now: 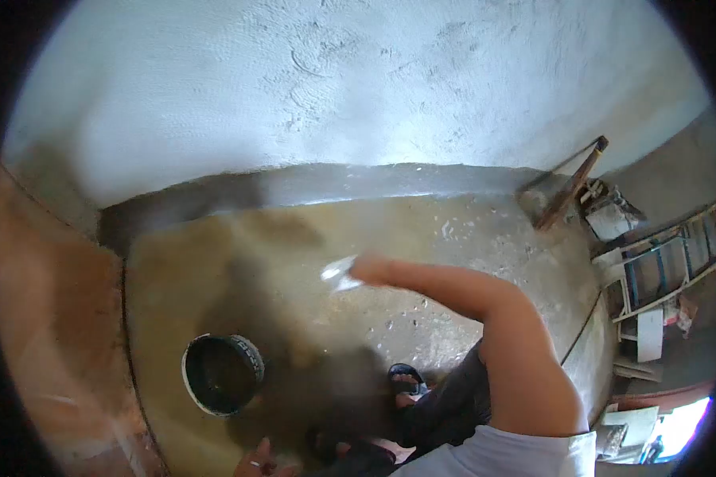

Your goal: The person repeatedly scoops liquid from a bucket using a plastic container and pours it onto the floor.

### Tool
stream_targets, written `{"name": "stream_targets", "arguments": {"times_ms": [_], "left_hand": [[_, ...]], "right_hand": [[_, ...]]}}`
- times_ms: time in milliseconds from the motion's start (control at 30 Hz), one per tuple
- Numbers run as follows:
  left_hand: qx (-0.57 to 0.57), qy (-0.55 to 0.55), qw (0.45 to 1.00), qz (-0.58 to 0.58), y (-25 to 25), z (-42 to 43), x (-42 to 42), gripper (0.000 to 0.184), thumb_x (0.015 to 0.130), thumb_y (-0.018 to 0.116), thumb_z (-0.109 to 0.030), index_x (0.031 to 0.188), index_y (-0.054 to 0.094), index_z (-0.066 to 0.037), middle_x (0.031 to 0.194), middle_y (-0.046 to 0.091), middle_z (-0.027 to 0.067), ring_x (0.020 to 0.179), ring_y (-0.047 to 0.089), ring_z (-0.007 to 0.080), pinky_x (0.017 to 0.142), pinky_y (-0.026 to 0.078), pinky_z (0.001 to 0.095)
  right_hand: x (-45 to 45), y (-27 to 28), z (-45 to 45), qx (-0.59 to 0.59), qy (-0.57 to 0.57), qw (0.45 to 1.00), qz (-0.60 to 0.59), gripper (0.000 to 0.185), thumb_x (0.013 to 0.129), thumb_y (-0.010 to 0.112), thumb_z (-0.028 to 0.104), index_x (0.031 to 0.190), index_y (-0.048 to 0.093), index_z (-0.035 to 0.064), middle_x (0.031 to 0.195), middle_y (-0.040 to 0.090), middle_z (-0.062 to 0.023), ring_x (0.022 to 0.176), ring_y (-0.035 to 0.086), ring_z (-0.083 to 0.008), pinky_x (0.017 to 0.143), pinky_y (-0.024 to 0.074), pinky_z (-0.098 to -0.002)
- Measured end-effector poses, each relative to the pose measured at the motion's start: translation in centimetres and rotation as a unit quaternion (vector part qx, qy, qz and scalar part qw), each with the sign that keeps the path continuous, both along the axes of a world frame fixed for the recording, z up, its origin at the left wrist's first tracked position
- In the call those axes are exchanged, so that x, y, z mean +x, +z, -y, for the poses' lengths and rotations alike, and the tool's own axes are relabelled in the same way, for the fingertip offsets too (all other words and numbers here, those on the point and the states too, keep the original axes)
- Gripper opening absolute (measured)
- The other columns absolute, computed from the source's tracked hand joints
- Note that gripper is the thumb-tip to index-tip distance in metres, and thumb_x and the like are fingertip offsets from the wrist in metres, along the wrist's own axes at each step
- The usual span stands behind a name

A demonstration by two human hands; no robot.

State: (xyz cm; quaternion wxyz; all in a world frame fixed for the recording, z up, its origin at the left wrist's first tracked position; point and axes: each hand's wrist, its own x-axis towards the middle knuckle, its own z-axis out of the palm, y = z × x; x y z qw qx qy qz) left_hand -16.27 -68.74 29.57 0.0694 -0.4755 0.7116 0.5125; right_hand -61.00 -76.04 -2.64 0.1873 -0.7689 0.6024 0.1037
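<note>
Right hand [370, 269] holds object [339, 274]; bucket lettering [249, 356] illegible.

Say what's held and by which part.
The right hand holds a shiny whitish object, too blurred to identify, by its wrist-side end. Whether the left hand holds anything can't be told.

The white wall [358, 95] is bright, and light shines on the wet floor [422, 318]. Dark shadows lie near the bucket [221, 375]. The edges look round and bent, and some spots are blurry.
</note>
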Motion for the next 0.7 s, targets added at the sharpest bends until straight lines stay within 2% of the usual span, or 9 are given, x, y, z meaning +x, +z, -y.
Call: {"name": "stream_targets", "arguments": {"times_ms": [67, 133, 167, 233, 333, 500, 700], "left_hand": [[-0.033, 0.011, 0.999, -0.037, -1.6, -0.1, 0.7, 0.044, 0.084, 0.051, -0.016, 0.122, 0.044, 0.005, 0.098, 0.059, 0.0202, 0.079, 0.057, 0.0289, 0.068, 0.045, 0.0333], [-0.190, -0.189, 0.960, -0.077, -4.8, 0.0, 2.7, 0.040, 0.086, 0.050, -0.014, 0.122, 0.044, 0.003, 0.094, 0.058, 0.0197, 0.077, 0.055, 0.0290, 0.069, 0.044, 0.0334], [-0.184, -0.191, 0.961, -0.075, -3.7, 0.4, 1.3, 0.040, 0.086, 0.050, -0.014, 0.122, 0.044, 0.003, 0.094, 0.058, 0.0197, 0.077, 0.055, 0.0290, 0.069, 0.044, 0.0334], [-0.010, -0.010, 0.998, 0.061, 0.0, 1.6, -2.5, 0.041, 0.087, 0.050, -0.016, 0.124, 0.044, 0.001, 0.095, 0.057, 0.0202, 0.079, 0.054, 0.0300, 0.073, 0.044, 0.0345], [-0.007, -0.027, 0.996, 0.081, -0.7, 2.4, -3.3, 0.042, 0.087, 0.050, -0.016, 0.125, 0.043, 0.001, 0.100, 0.056, 0.0209, 0.085, 0.054, 0.0317, 0.078, 0.042, 0.0353], [-0.021, -0.036, 0.997, 0.071, -1.4, 3.1, -3.9, 0.043, 0.087, 0.050, -0.016, 0.126, 0.042, 0.000, 0.103, 0.055, 0.0215, 0.089, 0.053, 0.0321, 0.080, 0.042, 0.0350], [-0.020, -0.037, 0.997, 0.059, -0.8, 3.4, -4.3, 0.043, 0.086, 0.051, -0.015, 0.126, 0.043, 0.000, 0.098, 0.056, 0.0206, 0.086, 0.054, 0.0303, 0.076, 0.043, 0.0355]], "right_hand": [[-6.4, 4.1, -2.8, 0.029, -0.061, 0.990, -0.120, 0.009, 0.074, 0.056, 0.013, 0.077, 0.064, 0.0117, 0.078, 0.064, -0.0106, 0.074, 0.063, -0.0275, 0.062, 0.0492, -0.0396], [-12.8, 3.5, -6.1, 0.070, -0.154, 0.960, -0.225, 0.013, 0.074, 0.057, 0.011, 0.081, 0.067, 0.0115, 0.084, 0.066, -0.0099, 0.078, 0.064, -0.0264, 0.064, 0.0507, -0.0373], [-16.2, 1.7, -7.7, 0.075, -0.193, 0.932, -0.299, 0.015, 0.075, 0.055, 0.010, 0.082, 0.068, 0.0118, 0.087, 0.066, -0.0096, 0.081, 0.064, -0.0255, 0.066, 0.0510, -0.0373], [-20.0, 0.3, -10.7, 0.077, -0.265, 0.908, -0.316, 0.016, 0.075, 0.055, 0.012, 0.083, 0.069, 0.0116, 0.087, 0.066, -0.0091, 0.083, 0.064, -0.0241, 0.067, 0.0513, -0.0367], [-20.5, 0.0, -13.9, 0.093, -0.322, 0.888, -0.314, 0.017, 0.075, 0.055, 0.014, 0.084, 0.069, 0.0113, 0.085, 0.066, -0.0080, 0.082, 0.065, -0.0231, 0.066, 0.0513, -0.0359], [-19.7, -2.4, -16.1, 0.086, -0.291, 0.907, -0.293, 0.016, 0.074, 0.055, 0.014, 0.082, 0.068, 0.0111, 0.082, 0.066, -0.0080, 0.079, 0.065, -0.0244, 0.066, 0.0511, -0.0354], [-18.3, -2.1, -10.0, 0.066, -0.174, 0.950, -0.250, 0.014, 0.074, 0.055, 0.013, 0.079, 0.068, 0.0112, 0.079, 0.066, -0.0081, 0.076, 0.064, -0.0255, 0.063, 0.0502, -0.0369]]}}
